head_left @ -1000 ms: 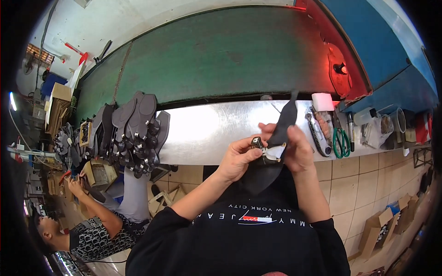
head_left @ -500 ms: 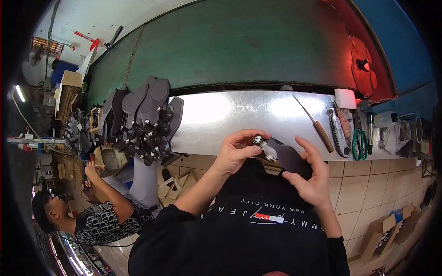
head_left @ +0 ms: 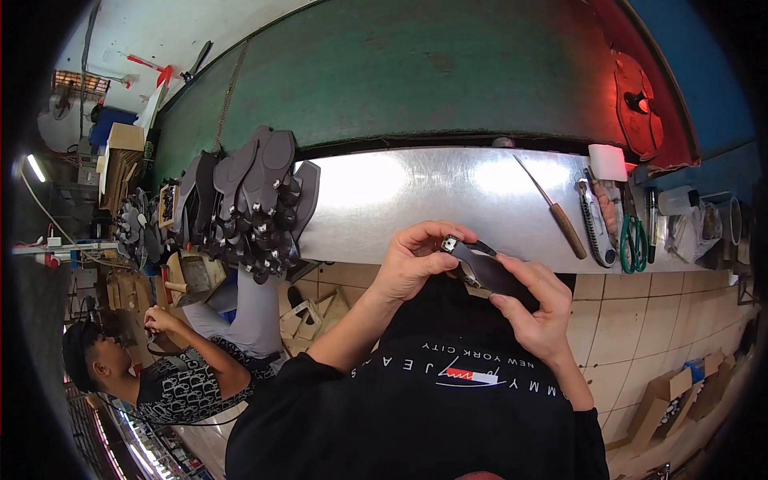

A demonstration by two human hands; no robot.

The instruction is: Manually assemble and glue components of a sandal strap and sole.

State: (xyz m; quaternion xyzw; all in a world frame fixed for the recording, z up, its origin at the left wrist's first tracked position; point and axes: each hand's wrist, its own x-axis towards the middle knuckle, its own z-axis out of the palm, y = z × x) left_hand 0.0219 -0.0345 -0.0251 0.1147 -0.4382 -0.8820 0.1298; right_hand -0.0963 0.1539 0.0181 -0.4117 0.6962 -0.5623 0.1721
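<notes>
Both my hands hold one dark shoe sole (head_left: 490, 272) in front of my chest, just below the edge of the shiny metal worktable (head_left: 416, 200). My left hand (head_left: 416, 260) pinches the sole's end, where a small metal piece shows. My right hand (head_left: 532, 308) grips the sole's other end from below, thumb on top. The sole lies roughly level, tilted down to the right.
A pile of dark soles with heels (head_left: 256, 200) lies at the table's left end. An awl (head_left: 556, 212), pliers (head_left: 596, 228), green-handled scissors (head_left: 636, 240) and a marker lie at the right. Another person (head_left: 172, 376) sits low at the left. Cardboard boxes (head_left: 672, 396) stand on the tiled floor.
The sole was held upright above the table edge; I have brought it down toward my chest and turned it flat. Both hands stayed on it.
</notes>
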